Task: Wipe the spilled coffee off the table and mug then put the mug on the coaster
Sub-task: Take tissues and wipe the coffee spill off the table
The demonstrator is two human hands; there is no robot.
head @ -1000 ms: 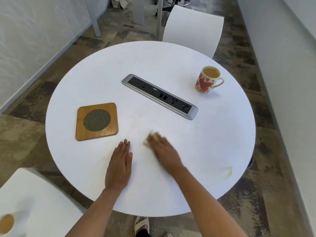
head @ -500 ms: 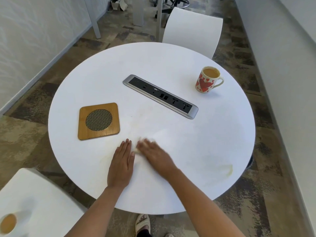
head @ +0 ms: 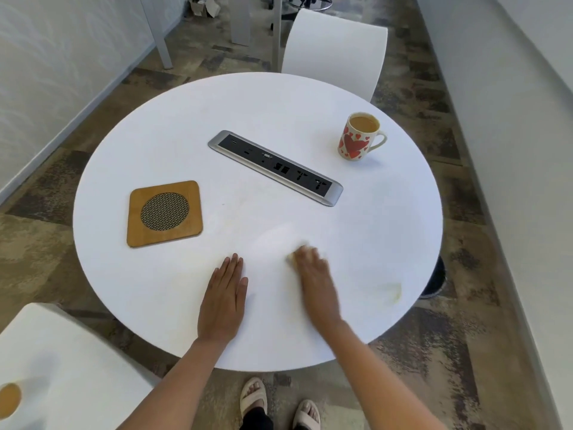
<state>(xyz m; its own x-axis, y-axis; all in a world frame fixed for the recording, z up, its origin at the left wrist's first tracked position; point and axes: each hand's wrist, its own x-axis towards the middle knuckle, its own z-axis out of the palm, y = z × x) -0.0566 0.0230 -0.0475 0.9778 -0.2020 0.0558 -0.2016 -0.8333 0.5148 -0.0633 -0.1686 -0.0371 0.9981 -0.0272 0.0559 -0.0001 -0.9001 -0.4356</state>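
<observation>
While the right hand (head: 310, 274) presses a small, pale, crumpled wipe (head: 291, 259) against the round white table (head: 186, 125) at lower centre of the head view, motion blur obscures the fingers; only a sliver of the wipe shows at the fingertips, so its material cannot be determined. The left hand (head: 224, 297) lies flat and splayed on the tabletop just left of the wiping zone, holding nothing.

The white ceramic mug with red heart print (head: 356, 141) stands upright at upper right of the frame, nearly full of light-brown coffee, well apart from both hands. The square wooden coaster with a round woven-mesh insert (head: 165, 213) lies at left of centre, unoccupied. A recessed silver-and-black power socket strip (head: 275, 167) runs diagonally between mug and coaster.

A faint tan coffee stain (head: 392, 291) shows near the lower right table edge. Fainter yellowish streaks appear at centre, above the hands.

Hazards, as judged from this layout:
- A direct carry path from mug to coaster crosses the socket strip; a nearly full mug can slosh liquid into the outlets.
- Wide wiping strokes may push residue toward the strip.
- The edge stain sits outside the current wiping zone and may be missed.
- Residue on the mug wall, not resolvable here, could transfer onto the coaster.
</observation>
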